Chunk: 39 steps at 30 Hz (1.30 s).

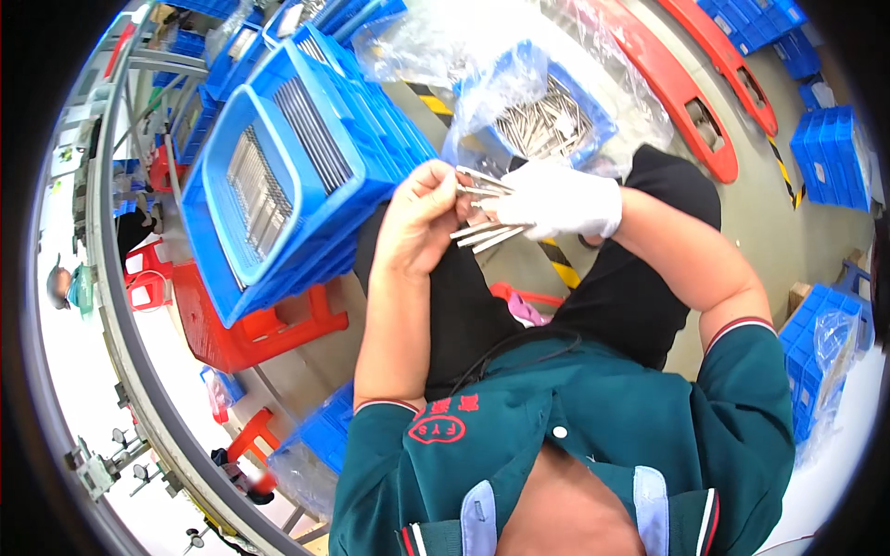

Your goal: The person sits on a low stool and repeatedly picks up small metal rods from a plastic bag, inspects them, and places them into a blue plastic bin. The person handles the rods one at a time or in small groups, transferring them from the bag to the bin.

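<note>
My right hand point(567, 200), in a white glove, is closed around several thin metal rods point(496, 237). Their ends fan out to the left, some above and some below. My bare left hand point(422, 221) is in front of them, its thumb and forefinger pinched on the end of a metal rod point(475, 190). Beyond the glove, a blue bin point(601, 109) lined with clear plastic holds a loose heap of similar rods point(547, 120). Left of my hands, a light-blue tray point(211, 176) holds rods in a neat row.
The tray rests on stacked blue crates point(385, 139), with dark rods point(311, 130) lined up beside it. A red stool point(250, 334) stands under the crates. At the far right lies a red pallet jack point(691, 102). More blue crates point(830, 157) stand at right; a metal frame point(120, 306) runs along the left.
</note>
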Tool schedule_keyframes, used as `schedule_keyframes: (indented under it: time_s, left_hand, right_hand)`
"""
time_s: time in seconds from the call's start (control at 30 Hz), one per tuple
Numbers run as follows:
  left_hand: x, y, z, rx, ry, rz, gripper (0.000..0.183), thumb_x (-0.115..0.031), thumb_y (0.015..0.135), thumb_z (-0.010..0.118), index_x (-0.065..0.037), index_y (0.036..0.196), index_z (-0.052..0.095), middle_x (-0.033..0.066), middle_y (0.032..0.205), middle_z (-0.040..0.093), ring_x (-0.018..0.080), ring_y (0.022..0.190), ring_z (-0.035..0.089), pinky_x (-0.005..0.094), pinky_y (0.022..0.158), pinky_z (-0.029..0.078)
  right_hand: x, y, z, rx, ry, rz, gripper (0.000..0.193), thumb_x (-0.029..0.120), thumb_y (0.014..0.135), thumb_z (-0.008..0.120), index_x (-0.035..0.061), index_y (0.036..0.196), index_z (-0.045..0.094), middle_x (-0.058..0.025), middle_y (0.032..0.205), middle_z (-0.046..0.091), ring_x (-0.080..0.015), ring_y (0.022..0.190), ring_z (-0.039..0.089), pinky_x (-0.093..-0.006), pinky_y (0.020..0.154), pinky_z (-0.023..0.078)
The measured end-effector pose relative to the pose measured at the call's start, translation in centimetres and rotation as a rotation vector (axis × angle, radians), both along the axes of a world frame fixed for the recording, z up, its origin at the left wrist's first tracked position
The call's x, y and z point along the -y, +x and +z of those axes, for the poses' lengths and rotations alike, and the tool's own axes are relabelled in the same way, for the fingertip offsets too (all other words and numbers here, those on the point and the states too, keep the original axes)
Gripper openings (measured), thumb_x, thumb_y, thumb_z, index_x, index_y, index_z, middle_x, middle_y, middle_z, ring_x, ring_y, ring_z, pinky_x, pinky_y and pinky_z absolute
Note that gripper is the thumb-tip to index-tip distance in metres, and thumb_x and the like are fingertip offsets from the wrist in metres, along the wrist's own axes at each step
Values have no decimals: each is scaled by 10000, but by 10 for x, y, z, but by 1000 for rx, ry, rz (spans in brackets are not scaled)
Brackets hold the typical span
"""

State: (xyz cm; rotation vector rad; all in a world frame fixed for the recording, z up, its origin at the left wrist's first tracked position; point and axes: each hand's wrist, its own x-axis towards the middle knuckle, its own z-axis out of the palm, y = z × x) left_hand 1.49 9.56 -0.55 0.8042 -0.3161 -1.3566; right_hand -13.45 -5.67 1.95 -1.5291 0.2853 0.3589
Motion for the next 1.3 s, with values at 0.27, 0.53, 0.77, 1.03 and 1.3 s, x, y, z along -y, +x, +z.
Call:
schedule_keyframes:
  time_s: [0.27, 0.53, 0.77, 1.03, 1.3]
  left_hand:
    - [-4, 0, -7, -8, 0, 9, 118, -140, 873, 622, -29, 905, 593, 51, 772, 591, 139, 736, 542, 278, 684, 447]
    - [-1, -3, -5, 23, 33, 95, 80, -106, 871, 621, -37, 896, 590, 41, 774, 593, 124, 681, 531, 261, 672, 451]
    - [2, 1, -7, -61, 11, 30, 85, -119, 866, 632, -59, 866, 573, 50, 756, 603, 132, 690, 565, 270, 656, 476]
    - [4, -6, -8, -22, -13, 51, 111, -142, 864, 642, -59, 883, 571, 89, 848, 657, 145, 730, 646, 271, 626, 529]
    - [4, -10, 7, 393, 38, 160, 173, -126, 852, 660, -11, 974, 620, 43, 843, 643, 74, 747, 579, 216, 696, 456]
  right_hand:
    - [6, 2, 9, 17, 17, -66, 344, 353, 871, 590, 16, 804, 561, -27, 611, 479, -73, 527, 441, -247, 464, 359]
    - [3, 2, 8, -12, 39, -63, 393, 399, 867, 590, 13, 795, 566, -4, 619, 477, -66, 546, 428, -244, 474, 359]
    - [-5, 1, 13, 71, -55, -94, 439, 423, 882, 542, -2, 792, 599, -43, 624, 551, -90, 577, 493, -257, 521, 396]
    - [-8, 2, 8, 68, -152, -72, 482, 442, 905, 488, 12, 757, 646, -82, 635, 673, -120, 567, 565, -272, 539, 420]
    - [-1, 6, -1, 57, -196, -82, 501, 470, 904, 495, 27, 706, 619, -39, 543, 541, -112, 509, 465, -289, 484, 350]
